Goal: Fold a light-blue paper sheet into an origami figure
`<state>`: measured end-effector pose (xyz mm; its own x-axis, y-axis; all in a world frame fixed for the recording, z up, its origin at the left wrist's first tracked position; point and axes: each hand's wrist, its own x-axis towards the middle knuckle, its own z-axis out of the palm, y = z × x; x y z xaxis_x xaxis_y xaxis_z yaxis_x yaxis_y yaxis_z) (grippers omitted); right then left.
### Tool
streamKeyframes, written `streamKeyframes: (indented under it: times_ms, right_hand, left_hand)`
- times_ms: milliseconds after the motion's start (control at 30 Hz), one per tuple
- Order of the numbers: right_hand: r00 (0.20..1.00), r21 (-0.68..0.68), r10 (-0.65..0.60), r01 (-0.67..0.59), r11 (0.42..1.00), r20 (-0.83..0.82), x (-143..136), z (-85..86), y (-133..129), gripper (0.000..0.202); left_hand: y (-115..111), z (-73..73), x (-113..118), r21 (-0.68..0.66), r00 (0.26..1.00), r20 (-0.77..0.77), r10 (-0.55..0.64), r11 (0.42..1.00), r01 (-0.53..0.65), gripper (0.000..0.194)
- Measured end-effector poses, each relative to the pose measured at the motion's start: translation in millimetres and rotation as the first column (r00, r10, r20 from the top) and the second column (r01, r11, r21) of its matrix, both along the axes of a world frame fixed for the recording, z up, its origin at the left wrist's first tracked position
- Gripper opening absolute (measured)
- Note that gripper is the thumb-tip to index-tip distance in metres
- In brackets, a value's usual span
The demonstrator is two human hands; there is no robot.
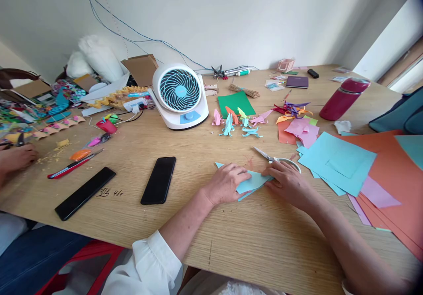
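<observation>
A folded sheet of light blue paper [254,182] lies on the table in front of me, its layers coming to points. My left hand [228,181] rests over its left part, fingers bent and pressing it down; a tip of paper sticks out beyond the knuckles. At the right end, my right hand [286,182] pinches the paper between thumb and fingers. Scissors [269,156] with white handles lie just behind my right hand, which partly covers them. Small folded paper figures [228,125] in several colours sit farther back.
A white fan [180,97] stands at the back. Blue sheets [337,158] and orange paper [396,176] are piled at right, near a red bottle [343,99]. A black phone [158,180] and a dark flat case [85,193] lie left. Another person's hand [18,157] is at far left.
</observation>
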<state>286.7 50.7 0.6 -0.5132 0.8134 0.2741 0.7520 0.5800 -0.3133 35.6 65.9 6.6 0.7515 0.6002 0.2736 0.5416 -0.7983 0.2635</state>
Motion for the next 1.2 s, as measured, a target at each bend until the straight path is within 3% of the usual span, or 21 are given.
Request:
streamKeyframes:
  times_ms: [100,233,300,500,767,867,967,1067,1200]
  right_hand:
    - [0.997,-0.020,-0.018,0.017,1.000,-0.075,5.5,6.3,-1.1,0.015]
    - [0.961,0.077,-0.264,0.270,0.960,-0.076,15.5,4.3,1.0,0.022]
    - [0.942,0.075,-0.336,0.336,0.939,-0.014,20.5,-0.5,2.8,0.022]
    - [0.915,0.126,-0.385,0.371,0.920,0.121,30.9,-10.8,7.3,0.022]
    - [0.822,0.195,-0.551,0.522,0.830,0.146,50.5,-11.6,10.5,0.026]
    - [0.890,0.144,-0.455,0.447,0.883,0.024,39.9,-0.9,7.6,0.024]
    - [0.978,-0.007,-0.180,0.181,0.984,-0.108,20.6,10.4,1.0,0.024]
    - [0.988,-0.075,0.042,-0.053,0.996,-0.147,3.1,14.5,-5.1,0.026]
    - [0.989,-0.067,0.121,-0.127,0.990,-0.091,-9.0,10.6,-7.2,0.017]
  left_hand:
    - [-3.6,-0.2,2.6,0.023,0.999,-0.034,0.008,1.000,-0.007,0.035]
    - [-6.0,-2.3,5.2,0.022,0.998,-0.043,0.037,0.999,-0.036,0.038]
    - [-7.2,-3.1,6.2,0.028,0.997,-0.048,0.058,0.998,-0.056,0.038]
    - [-12.0,-1.0,7.8,0.021,0.993,-0.079,0.088,0.996,-0.086,0.037]
    - [-13.3,0.5,8.9,-0.010,0.994,-0.057,0.089,0.996,-0.090,0.039]
    - [-13.3,0.1,9.3,-0.019,0.995,-0.045,0.092,0.995,-0.093,0.038]
    - [-13.9,1.2,9.9,-0.030,0.995,-0.034,0.098,0.995,-0.099,0.035]
    - [-14.4,2.5,10.7,-0.037,0.994,-0.022,0.103,0.994,-0.103,0.031]
    - [-14.0,2.6,11.5,-0.034,0.995,-0.021,0.099,0.994,-0.099,0.029]
